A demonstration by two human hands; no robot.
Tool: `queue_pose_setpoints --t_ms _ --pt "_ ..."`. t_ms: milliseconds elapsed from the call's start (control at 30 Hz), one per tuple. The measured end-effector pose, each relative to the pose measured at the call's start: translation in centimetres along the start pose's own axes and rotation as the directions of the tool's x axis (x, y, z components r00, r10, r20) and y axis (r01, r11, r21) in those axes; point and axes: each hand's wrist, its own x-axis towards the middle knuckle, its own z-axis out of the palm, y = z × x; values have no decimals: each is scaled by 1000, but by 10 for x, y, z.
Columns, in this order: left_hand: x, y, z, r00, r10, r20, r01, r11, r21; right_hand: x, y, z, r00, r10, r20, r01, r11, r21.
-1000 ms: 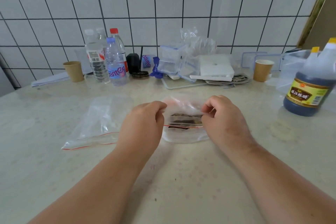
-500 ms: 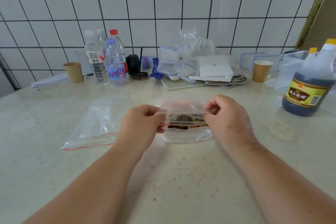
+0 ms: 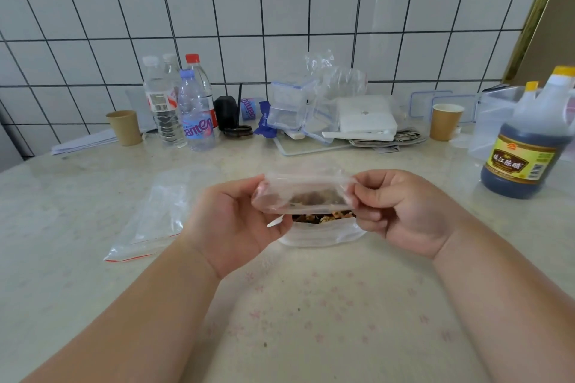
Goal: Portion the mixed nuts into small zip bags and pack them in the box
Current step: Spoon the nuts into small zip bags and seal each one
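A small clear zip bag (image 3: 303, 194) with a few nuts inside is held up above the table between my hands. My left hand (image 3: 231, 224) pinches its left end and my right hand (image 3: 401, 211) pinches its right end. Directly below it a larger open bag of mixed nuts (image 3: 322, 228) lies on the table, its brown and orange contents showing under the small bag. An empty zip bag with a red strip (image 3: 152, 221) lies flat to the left. Clear lidded boxes (image 3: 287, 106) stand at the back.
Water bottles (image 3: 179, 106) and a paper cup (image 3: 124, 127) stand at the back left. A white box (image 3: 365, 116), a second paper cup (image 3: 445, 121) and a clear tub (image 3: 494, 121) sit at the back right. A dark vinegar bottle (image 3: 529, 146) stands at the right.
Both hands have lifted the small bag up off the larger bag of nuts and turned palms inward; the nuts bag below now shows.
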Motion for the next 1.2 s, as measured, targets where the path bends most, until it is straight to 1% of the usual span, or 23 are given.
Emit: queue_pose_setpoints --t_ms 33,100,167,200,233,300,367,433,467,500,533,567,600,633,700,800,833,900,967,1000,1067,1133,1200 --pt "0 1 0 1000 -8 2 9 999 -36 -2 -1 -1 997 21 72 -21 1000 7" --pt "0 1 -1 1000 -2 -14 1 998 -64 -4 -1 -1 989 51 141 -52 999 5" --pt "0 -1 -1 999 31 -16 -31 999 -32 -4 -1 3 988 51 146 -55 998 25" --pt "1 -1 -2 999 46 8 -46 999 -2 -3 0 5 990 38 133 -42 999 28" --pt "1 -2 -2 998 61 33 -63 996 62 -1 1 7 995 21 102 -23 1000 10" --pt "4 -6 -2 993 119 21 -120 962 246 2 7 15 999 -31 -38 27 996 -83" --pt "7 -14 0 974 207 -87 -156 903 401 6 13 21 974 -104 -202 69 983 -172" --pt "9 -21 5 935 295 -197 -159 846 510 7 17 28 939 -178 -294 107 964 -242" --pt "9 -25 6 903 349 -248 -157 809 567 7 19 30 918 -214 -335 110 947 -303" --pt "9 -27 7 860 414 -300 -139 755 641 7 21 32 887 -258 -384 84 906 -414" --pt "9 -28 7 807 490 -330 -112 675 729 8 23 33 842 -325 -429 30 824 -566" --pt "9 -30 7 758 560 -333 -80 587 806 8 25 34 789 -418 -450 -26 709 -704" --pt "9 -31 8 724 614 -315 -61 512 857 8 26 35 737 -511 -442 -55 607 -793" --pt "9 -31 8 703 648 -293 -61 466 883 8 26 36 697 -581 -419 -52 543 -838" --pt "9 -29 6 676 685 -272 -75 432 899 7 25 32 661 -637 -395 -39 497 -867" --pt "9 -21 -1 641 701 -313 -73 462 884 7 24 22 667 -610 -428 -80 512 -855" --pt "9 -19 -3 644 688 -335 -80 496 865 8 25 21 666 -602 -441 -90 522 -848" --pt "9 -17 -5 678 623 -391 -120 618 777 8 25 20 651 -600 -466 -107 535 -838" --pt "10 -15 -4 742 521 -422 -163 751 639 10 25 19 650 -592 -476 -115 542 -832" --pt "10 -14 -2 790 453 -413 -173 811 560 10 24 17 659 -577 -483 -119 554 -824" --pt "8 -12 2 903 279 -328 -146 915 375 9 21 14 676 -536 -506 -120 598 -792" --pt "6 -12 4 968 135 -210 -89 972 217 9 18 12 708 -487 -512 -86 660 -746" --pt "4 -11 4 992 48 -117 -32 991 130 8 13 11 761 -418 -497 -47 727 -685"
